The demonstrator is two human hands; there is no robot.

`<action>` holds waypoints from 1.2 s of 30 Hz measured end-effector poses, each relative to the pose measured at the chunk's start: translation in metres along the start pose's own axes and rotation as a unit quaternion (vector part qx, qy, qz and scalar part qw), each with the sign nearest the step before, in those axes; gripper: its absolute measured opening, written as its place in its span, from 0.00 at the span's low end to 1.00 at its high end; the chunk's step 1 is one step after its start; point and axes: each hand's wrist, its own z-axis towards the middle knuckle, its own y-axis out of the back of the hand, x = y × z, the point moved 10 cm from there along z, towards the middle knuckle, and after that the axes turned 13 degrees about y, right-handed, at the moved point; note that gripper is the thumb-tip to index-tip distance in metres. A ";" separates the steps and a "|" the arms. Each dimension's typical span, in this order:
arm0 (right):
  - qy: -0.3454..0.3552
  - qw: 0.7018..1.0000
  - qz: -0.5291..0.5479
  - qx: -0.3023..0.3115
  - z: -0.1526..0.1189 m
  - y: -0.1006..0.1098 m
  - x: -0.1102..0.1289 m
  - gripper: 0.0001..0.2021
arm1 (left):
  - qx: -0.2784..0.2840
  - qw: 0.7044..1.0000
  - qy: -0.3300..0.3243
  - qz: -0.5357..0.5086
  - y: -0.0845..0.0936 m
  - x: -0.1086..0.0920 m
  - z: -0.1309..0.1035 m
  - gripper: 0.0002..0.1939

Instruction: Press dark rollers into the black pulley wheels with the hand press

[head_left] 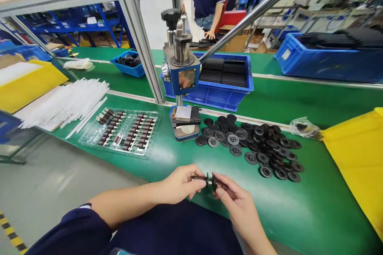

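Observation:
My left hand (176, 185) is closed on a small dark cylindrical part (198, 178), most of it hidden by the fingers. A thin black flange shows at its right end, with a short pale shaft past it. Pinched in the fingertips of my right hand (239, 203) is a black disc (214, 183), seen edge-on at the shaft's end. Whether the shaft passes into the disc I cannot tell. Many similar black discs (235, 150) lie heaped beyond my right hand. Brown cylinders with pale shafts (129, 137) lie in rows in a clear plastic tray (153, 145) to the left.
A bench press (186, 75) stands on the green table (176, 155) ahead. Behind it sits a blue bin (209, 99) of black parts. White strips (74, 99) lie far left. Yellow sheeting (356, 147) borders the right side. Another person's hand (210, 34) rests across the bench.

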 end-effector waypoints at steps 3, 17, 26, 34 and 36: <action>-0.009 1.000 0.016 0.013 -0.004 -0.002 0.000 0.19 | -0.006 0.999 -0.004 0.039 -0.001 0.004 -0.003 0.15; 0.061 0.988 -0.134 0.037 -0.018 -0.001 0.008 0.16 | -0.020 0.998 -0.011 0.063 -0.006 0.011 -0.003 0.08; 0.114 0.979 -0.167 0.009 -0.019 0.001 0.029 0.16 | -0.047 0.998 -0.026 -0.018 -0.011 0.016 -0.009 0.13; 0.235 0.941 -0.236 0.068 -0.003 -0.022 0.083 0.22 | 0.021 0.993 -0.052 -0.108 -0.007 0.023 -0.002 0.17; 0.258 0.931 -0.250 0.068 -0.002 -0.028 0.096 0.22 | 0.035 0.991 -0.063 -0.117 -0.004 0.018 -0.003 0.17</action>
